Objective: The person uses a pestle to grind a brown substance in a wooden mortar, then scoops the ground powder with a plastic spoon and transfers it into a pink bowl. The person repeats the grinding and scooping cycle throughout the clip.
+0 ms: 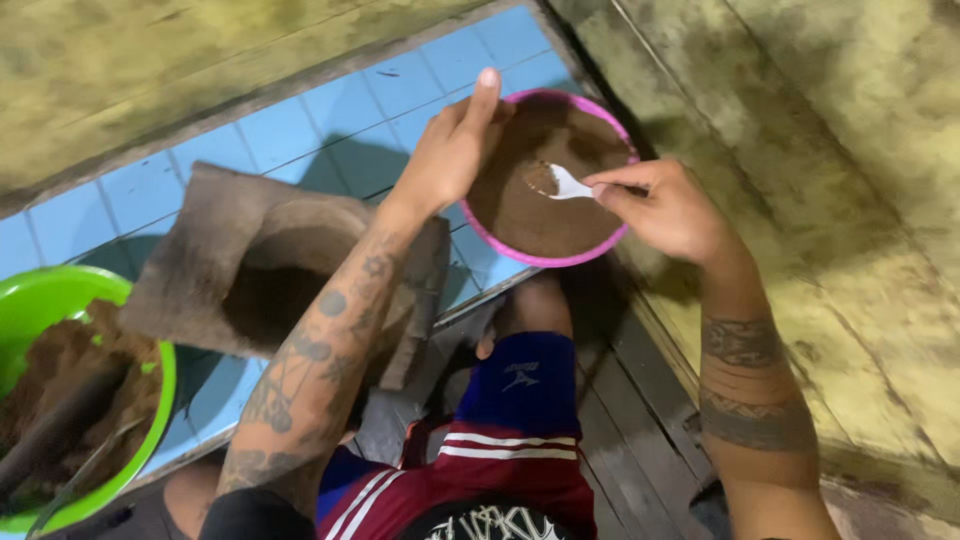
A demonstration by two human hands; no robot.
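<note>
A pink-rimmed round bowl (610, 120) filled with fine brown powder sits on the blue tiles. My left hand (450, 150) grips its near-left rim, thumb stretched up along the edge. My right hand (665, 205) pinches the handle of a white plastic spoon (562, 183); the spoon's bowl carries a scoop of the brown powder just above the powder surface.
A brown stone mortar block (215, 240) with a round hollow lies left of the bowl. A green bowl (45, 295) of coarse brown material and a dark utensil sits at the far left. Blue tiled floor (330, 110), mossy concrete walls, and my knees below.
</note>
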